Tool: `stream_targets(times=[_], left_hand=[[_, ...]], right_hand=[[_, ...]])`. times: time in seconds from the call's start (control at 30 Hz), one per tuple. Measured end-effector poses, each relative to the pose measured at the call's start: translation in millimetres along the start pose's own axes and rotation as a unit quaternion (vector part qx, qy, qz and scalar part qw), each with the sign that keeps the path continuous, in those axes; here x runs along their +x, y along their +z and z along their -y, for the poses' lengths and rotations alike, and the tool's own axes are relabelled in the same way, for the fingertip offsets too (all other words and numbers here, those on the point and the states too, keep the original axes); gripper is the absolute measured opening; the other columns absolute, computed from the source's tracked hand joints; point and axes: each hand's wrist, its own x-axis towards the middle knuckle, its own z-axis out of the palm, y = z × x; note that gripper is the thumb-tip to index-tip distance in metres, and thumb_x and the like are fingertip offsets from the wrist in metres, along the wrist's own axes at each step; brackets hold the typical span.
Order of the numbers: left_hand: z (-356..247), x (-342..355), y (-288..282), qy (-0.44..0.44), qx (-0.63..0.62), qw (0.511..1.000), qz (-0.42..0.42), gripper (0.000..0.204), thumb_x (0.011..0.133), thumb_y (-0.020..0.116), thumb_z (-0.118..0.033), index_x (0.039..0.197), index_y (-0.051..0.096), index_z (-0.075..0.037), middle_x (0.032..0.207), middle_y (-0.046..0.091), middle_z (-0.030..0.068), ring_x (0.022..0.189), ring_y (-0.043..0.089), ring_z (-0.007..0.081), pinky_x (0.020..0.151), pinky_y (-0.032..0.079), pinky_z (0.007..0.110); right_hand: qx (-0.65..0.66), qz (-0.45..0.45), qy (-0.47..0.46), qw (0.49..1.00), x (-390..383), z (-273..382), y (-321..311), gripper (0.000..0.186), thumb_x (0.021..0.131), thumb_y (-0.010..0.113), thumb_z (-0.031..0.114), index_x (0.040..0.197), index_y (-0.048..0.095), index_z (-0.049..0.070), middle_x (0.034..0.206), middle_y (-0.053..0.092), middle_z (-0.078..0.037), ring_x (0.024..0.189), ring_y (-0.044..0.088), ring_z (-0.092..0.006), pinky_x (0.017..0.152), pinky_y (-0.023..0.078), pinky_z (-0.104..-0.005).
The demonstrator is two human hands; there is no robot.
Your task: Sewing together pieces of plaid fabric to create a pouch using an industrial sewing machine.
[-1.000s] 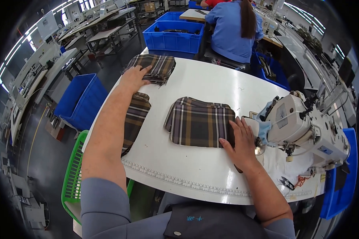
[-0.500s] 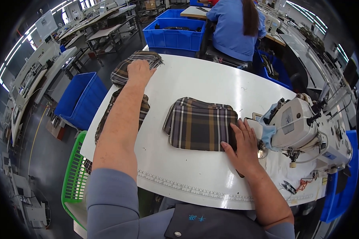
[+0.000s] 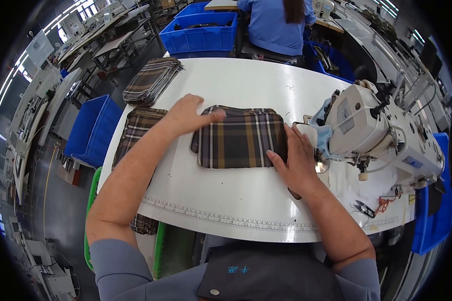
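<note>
Squarely between my two hands, a plaid fabric pile (image 3: 238, 145) lies on the white surface (image 3: 226, 198), its long axis running left to right. My right hand (image 3: 300, 160), the nearer, rests against its right edge, fingers extended, thumb spread. My left hand (image 3: 187, 116) is at the far left corner, fingers parted from thumb, apparently empty; blur obscures any contact.

A white table (image 3: 226, 198) bears three plaid fabric stacks (image 3: 241, 143), snips (image 3: 364, 208), sewing machine (image 3: 355, 120)
</note>
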Motion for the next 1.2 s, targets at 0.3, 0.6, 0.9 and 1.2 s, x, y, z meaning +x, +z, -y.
stream_targets(times=[0.3,0.6,0.9,1.2], left_hand=[[-20.8,-50.1,7.1,-0.039,-0.241,0.967,0.066,0.098,0.065,0.097,-0.033,0.141,0.046,0.005,0.125,0.066,0.0204,0.119,0.064,0.0329,0.107,0.049,0.037],[-20.7,-109.5,12.9,0.157,-0.490,0.852,-0.090,0.064,0.080,0.080,0.009,0.137,0.052,-0.001,0.108,0.069,0.0072,0.102,0.067,0.0144,0.093,0.055,0.030],[-31.5,-109.9,22.7,0.026,-0.710,0.695,-0.115,0.040,0.083,0.082,0.004,0.117,0.062,-0.005,0.102,0.067,0.0006,0.094,0.065,0.0080,0.085,0.056,0.021],[-45.4,-96.6,30.9,0.011,-0.657,0.748,-0.095,0.042,0.087,0.083,-0.007,0.123,0.060,-0.006,0.108,0.067,-0.0004,0.097,0.062,0.0080,0.091,0.048,0.022]], right_hand=[[0.047,0.004,-0.014,0.999,0.1,0.4,4.2,0.084,0.093,0.070,0.039,0.153,0.029,-0.003,0.152,0.045,-0.024,0.145,0.041,-0.0361,0.124,0.021,-0.0511],[0.492,-0.024,-0.093,0.866,-2.9,3.3,0.2,0.090,0.077,0.083,0.001,0.154,0.038,0.014,0.145,0.056,-0.013,0.129,0.056,-0.0233,0.112,0.042,-0.0347],[0.496,0.041,-0.018,0.867,-8.4,7.3,-8.7,0.044,0.081,0.076,-0.006,0.121,0.065,0.008,0.117,0.067,-0.001,0.108,0.062,-0.0104,0.096,0.049,-0.0263],[0.535,-0.015,0.034,0.844,-7.0,10.4,-13.9,0.029,0.088,0.072,-0.003,0.115,0.067,0.007,0.102,0.066,0.003,0.094,0.060,-0.0052,0.085,0.048,-0.0215]])
